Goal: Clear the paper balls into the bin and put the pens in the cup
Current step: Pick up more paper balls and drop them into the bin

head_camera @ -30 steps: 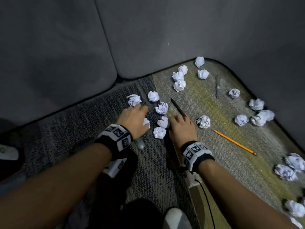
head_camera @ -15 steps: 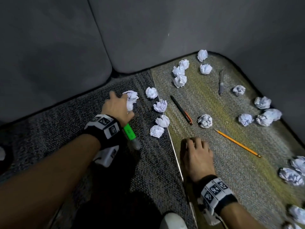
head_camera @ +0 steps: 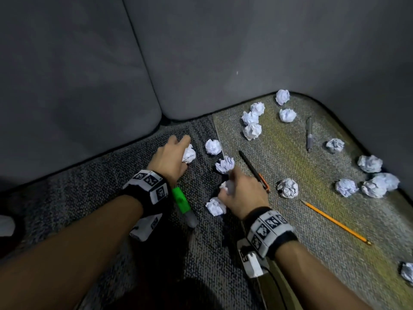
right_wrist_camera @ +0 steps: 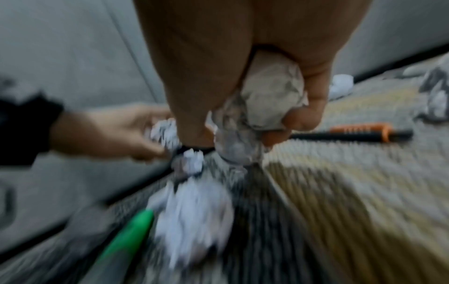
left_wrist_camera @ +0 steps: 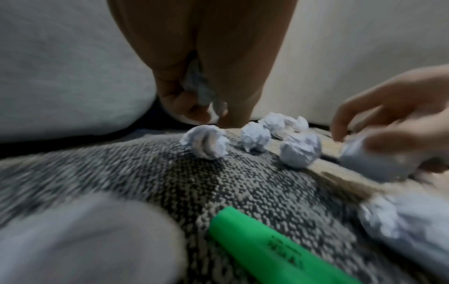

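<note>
Paper balls (head_camera: 251, 130) lie scattered over the carpet (head_camera: 290, 231), none binned as far as shows; no bin or cup is in view. The left hand (head_camera: 169, 157) grips one ball, the right hand (head_camera: 242, 195) another. Green marker (head_camera: 181, 201), black pen (head_camera: 253, 170), grey pen (head_camera: 309, 135) and pencil (head_camera: 335, 222) lie uncollected, so the job looks barely started.

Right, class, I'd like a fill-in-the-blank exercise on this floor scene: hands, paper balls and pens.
1. The left hand holds a ____ in its grip.
2. The marker lying beside the left wrist has a ____ body.
3. The long pencil on the carpet is ____ in colour.
4. The black pen beside the right hand has an orange ____.

Missing words: paper ball; green; yellow; clip
</note>
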{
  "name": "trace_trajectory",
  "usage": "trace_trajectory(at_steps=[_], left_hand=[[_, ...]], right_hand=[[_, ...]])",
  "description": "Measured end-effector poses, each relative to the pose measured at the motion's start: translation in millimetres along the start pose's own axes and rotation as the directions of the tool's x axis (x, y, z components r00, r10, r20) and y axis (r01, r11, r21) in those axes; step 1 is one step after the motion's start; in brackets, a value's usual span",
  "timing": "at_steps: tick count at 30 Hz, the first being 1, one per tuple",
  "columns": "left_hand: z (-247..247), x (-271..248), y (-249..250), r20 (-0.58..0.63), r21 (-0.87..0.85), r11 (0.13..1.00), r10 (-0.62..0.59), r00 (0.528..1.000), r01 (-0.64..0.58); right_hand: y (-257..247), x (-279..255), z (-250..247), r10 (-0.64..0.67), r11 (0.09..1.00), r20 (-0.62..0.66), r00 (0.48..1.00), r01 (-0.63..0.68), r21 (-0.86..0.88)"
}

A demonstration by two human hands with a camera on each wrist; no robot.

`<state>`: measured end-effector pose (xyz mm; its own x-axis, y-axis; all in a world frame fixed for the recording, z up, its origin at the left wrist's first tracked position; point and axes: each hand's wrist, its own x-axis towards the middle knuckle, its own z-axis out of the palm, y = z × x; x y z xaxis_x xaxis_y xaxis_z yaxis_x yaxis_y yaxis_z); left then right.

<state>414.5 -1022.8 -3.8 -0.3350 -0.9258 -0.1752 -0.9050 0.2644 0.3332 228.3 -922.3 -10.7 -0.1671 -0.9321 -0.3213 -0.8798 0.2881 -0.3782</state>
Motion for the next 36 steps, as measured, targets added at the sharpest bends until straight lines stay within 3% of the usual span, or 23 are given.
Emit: trace_trajectory(at_steps=[3,4,7,10,12,14,16,18,20,23,27,32,36], left_hand=[[-1.0,-2.5,-14.0,-0.077,-0.094,0.996,-0.009,0.997,0.002],[-0.9,-2.6,-18.3,-0.078,-0.101,0.995,-0.014,0.997,0.006],[0.9,12.1,-24.3,-0.024,0.018,1.000,0.014,1.000,-0.014],[7.7,36.1,-20.9,0.113,0.151,0.977,0.131,0.985,-0.147],[16.9,43.0,-16.8,0.283,0.232,0.943,0.171,0.944,-0.241],[23.7,42.1,-18.1,0.381,0.274,0.928,0.135,0.914,-0.252],[17.6,34.1,-20.2,0.360,0.215,0.954,0.122,0.925,-0.209],[-4.8,16.9,-27.2,0.262,0.073,0.989,0.103,0.959,-0.126],[-31.5,-12.0,-48.7,0.128,-0.040,0.999,0.025,0.991,-0.020],[-54.8,-76.6,-106.0,-0.011,0.046,0.993,-0.113,0.994,0.113],[-48.1,-154.0,-155.7,0.187,0.259,0.912,-0.371,0.909,0.319],[-38.0,-207.1,-176.5,0.139,0.225,0.907,-0.392,0.909,0.356],[-24.2,-199.9,-189.8,0.190,0.169,0.937,-0.337,0.922,0.307]], right_hand=[[-1.4,10.7,-10.8,-0.082,0.995,-0.170,0.982,0.090,0.045],[-5.0,19.9,-13.8,-0.107,0.994,-0.150,0.983,0.110,0.018],[-19.8,47.8,-15.8,-0.041,0.985,0.089,0.995,0.056,-0.162],[-24.4,49.8,3.4,-0.049,0.974,0.216,0.975,0.095,-0.208],[-19.7,44.6,15.7,-0.077,0.978,0.181,0.981,0.109,-0.180],[-14.5,37.6,11.6,-0.094,0.989,0.097,0.991,0.104,-0.101],[-9.5,23.1,2.4,-0.130,0.991,-0.013,0.991,0.130,-0.031],[-10.2,-2.2,0.4,-0.192,0.980,-0.034,0.981,0.190,-0.066],[-15.9,-23.9,8.6,-0.206,0.964,0.060,0.977,0.213,-0.161],[-24.2,-25.5,21.2,-0.109,0.958,0.174,0.979,0.150,-0.244],[-29.0,-15.4,25.4,-0.069,0.950,0.199,0.978,0.125,-0.285],[-31.6,-27.3,34.5,-0.075,0.958,0.122,0.990,0.105,-0.267],[-25.3,-41.5,34.3,-0.111,0.984,0.051,0.992,0.117,-0.134]])
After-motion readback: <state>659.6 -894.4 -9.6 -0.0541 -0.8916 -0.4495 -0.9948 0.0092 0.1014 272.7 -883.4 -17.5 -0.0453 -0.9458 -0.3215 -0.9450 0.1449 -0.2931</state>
